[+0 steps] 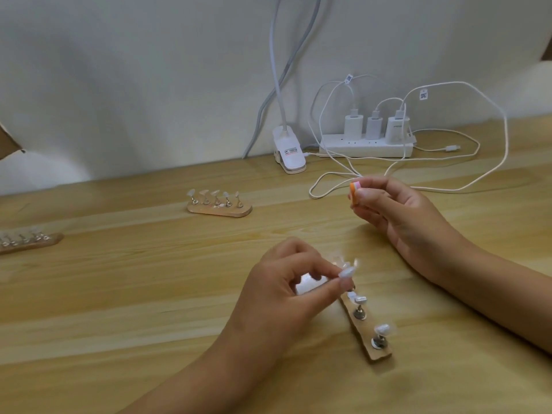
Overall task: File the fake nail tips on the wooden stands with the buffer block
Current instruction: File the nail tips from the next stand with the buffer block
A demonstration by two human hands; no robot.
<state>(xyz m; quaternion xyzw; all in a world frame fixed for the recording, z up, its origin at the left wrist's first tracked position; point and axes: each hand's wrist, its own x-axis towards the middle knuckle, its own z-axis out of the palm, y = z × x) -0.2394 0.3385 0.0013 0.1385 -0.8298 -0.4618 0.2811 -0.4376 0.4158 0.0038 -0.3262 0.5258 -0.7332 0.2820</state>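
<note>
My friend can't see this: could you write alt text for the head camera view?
Left hand pinches a fake nail tip on a wooden stand; right hand holds an orange buffer block. Two more stands sit behind.

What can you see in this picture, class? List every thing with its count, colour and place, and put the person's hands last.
Oblong wooden nail stands: three, pale wood; one nearest the camera, one mid-table, one at the left edge.
Clear fake nail tips on metal pegs: five on the mid-table stand; the others too blurred to count.
Small layered buffer block: one, orange, pink and white; held up, right of centre.
Plastic power strip: one, white; by the wall.
USB chargers: three, white; plugged into the strip.
Thin cables: several, white; looped on the table.
Clip-on gooseneck lamp: one, white; at the table's back edge.
Wooden table: one, pale.
Left hand: pinches a nail tip over the nearest stand.
Right hand: pinches the buffer block.
</note>
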